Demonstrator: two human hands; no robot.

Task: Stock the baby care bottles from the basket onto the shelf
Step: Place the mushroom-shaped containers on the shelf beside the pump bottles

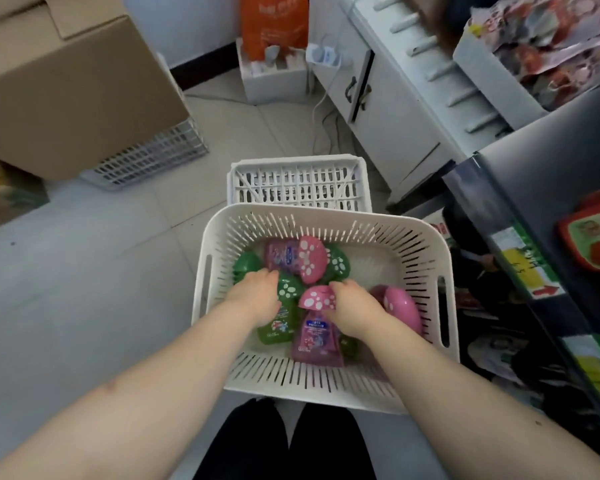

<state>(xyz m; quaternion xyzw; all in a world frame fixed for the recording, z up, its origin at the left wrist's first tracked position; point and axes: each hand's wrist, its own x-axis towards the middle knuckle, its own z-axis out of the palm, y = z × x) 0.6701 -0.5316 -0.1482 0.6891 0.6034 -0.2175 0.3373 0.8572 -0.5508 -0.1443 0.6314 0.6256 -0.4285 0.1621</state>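
While dark trouser legs (284,441) are seen nearest at the bottom, a white basket (326,382) is set on the pale tiled floor (84,271) just beyond them. Pink and green bottles (312,336) with spotted caps are piled inside it. The left hand (257,296) is laid on a green bottle (284,306), fingers curled around it. The right hand (350,306) is closed on the cap of a pink bottle (317,299). Behind the basket a white crate (298,183) is found. To the right, a dark shelf (534,188) with packets is seen. Far left, a big cardboard box (70,81) is placed on a grey crate (153,157). Far away, a white cabinet (388,109) and an orange bag (274,22) are seen.
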